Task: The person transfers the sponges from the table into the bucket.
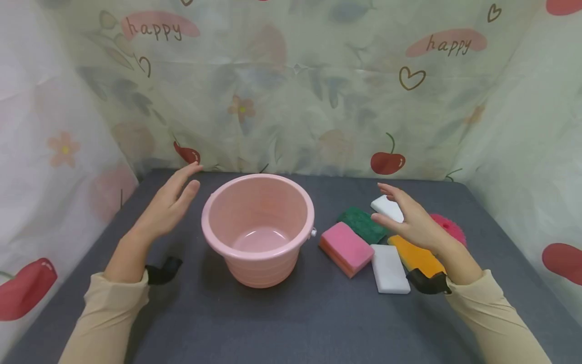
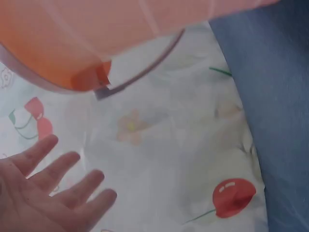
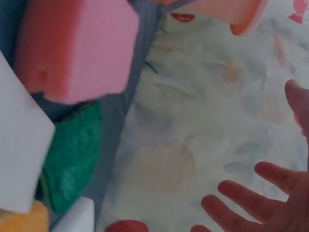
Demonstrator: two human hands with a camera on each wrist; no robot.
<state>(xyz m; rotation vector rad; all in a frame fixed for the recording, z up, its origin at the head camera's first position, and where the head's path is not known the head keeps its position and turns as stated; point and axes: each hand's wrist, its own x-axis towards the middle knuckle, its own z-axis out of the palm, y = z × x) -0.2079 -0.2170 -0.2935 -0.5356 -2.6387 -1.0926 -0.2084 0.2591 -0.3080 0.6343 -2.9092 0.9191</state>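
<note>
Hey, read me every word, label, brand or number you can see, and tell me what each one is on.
"happy": left pink patch on the backdrop
"happy": right pink patch on the same backdrop
Small pink patch, right wrist view: too blurred to read.
No readable text on the pink bucket, pink sponge, green pad or white blocks.

Behind the dark grey table (image 1: 282, 328) hangs a pale back sheet (image 1: 295, 136) printed with flowers (image 1: 241, 108), leaves (image 1: 124, 90), cherries (image 1: 388, 163), hearts (image 1: 411, 79) and 2 pink "happy" labels (image 1: 160, 26). A left sheet (image 1: 59, 106) and a right sheet (image 1: 536, 141) flank the table, both whiter and more brightly lit.
</note>
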